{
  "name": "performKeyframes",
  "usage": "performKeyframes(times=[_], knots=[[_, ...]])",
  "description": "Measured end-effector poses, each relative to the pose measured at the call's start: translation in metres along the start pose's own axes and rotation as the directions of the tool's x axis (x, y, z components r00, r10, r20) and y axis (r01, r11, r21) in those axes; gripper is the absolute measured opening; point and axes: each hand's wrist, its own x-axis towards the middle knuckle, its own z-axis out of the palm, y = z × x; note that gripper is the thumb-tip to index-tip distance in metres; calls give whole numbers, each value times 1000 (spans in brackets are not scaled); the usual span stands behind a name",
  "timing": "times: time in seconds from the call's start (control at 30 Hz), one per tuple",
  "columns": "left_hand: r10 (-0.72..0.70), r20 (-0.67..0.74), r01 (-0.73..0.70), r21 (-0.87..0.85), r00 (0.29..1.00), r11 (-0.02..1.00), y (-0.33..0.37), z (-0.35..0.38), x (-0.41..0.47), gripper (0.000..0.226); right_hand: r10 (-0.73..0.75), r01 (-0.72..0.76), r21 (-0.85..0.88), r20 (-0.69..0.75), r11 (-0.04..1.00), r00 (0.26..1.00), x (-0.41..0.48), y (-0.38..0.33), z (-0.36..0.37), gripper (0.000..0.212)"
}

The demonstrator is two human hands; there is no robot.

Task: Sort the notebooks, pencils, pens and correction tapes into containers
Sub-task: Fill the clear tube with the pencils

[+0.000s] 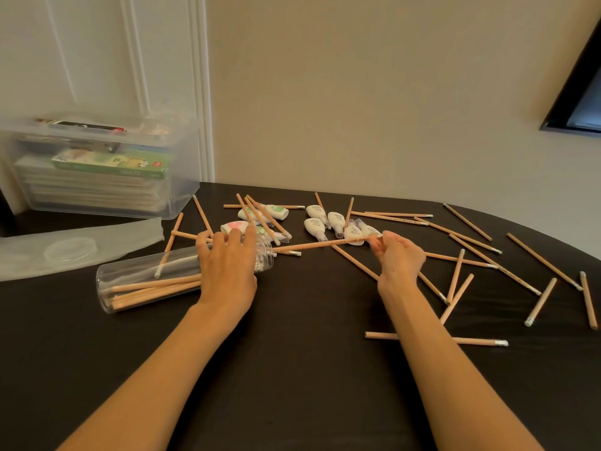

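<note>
Surface [292, 369] first: dark, with a curved edge on the right, and it's carrying basically everything. Far left at the back there's a clear storage box [185, 177] with a stack of notebooks [91, 187] inside. Just in front of the box lies a flat, frosted plastic lid [97, 242].

Next down in size is a clear jar [130, 271] lying on its side, mouth pointing right, with a bundle of pencils [153, 288] already in it. The left hand [227, 271] rests on top of the jar near the mouth, fingers spread and fairly straight. The right hand [398, 258] pinches one pencil [325, 245] by its eraser end, and the other end points at the jar mouth, just short of it.

Loose pencils [543, 262] are scattered all over, mostly to the right. Correction tapes [336, 222] sit in two little clusters behind the hands, some with pencils lying across them.
</note>
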Motion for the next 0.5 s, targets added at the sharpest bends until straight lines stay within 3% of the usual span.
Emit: performKeyframes(times=[0.1,0.17,0.27,0.33,0.37,0.43,0.5], knots=[[14,11,-14,-5,1000,1000,2,-1,-1,73,35,-32,-35,83,999,996,-9,4,8,9],[38,8,-38,-20,999,999,4,-1,-1,70,80,-45,-149,239,988,968,-18,9,14,10],[76,9,-76,-42,997,996,8,0,-2,67,222,91,-491,542,866,810,-33,15,18,15],[93,-1,-93,-43,996,995,12,1,-4,67,240,236,-573,633,785,736,-34,11,17,18],[102,-2,-102,-40,995,994,13,1,-5,67,198,280,-580,626,765,754,-31,7,14,18],[124,-1,-124,-44,992,991,18,1,-7,69,61,335,-642,512,690,857,-19,-3,0,18],[148,-8,-148,-48,989,988,25,1,-8,71,-27,374,-806,408,458,913,0,-8,-20,14]])
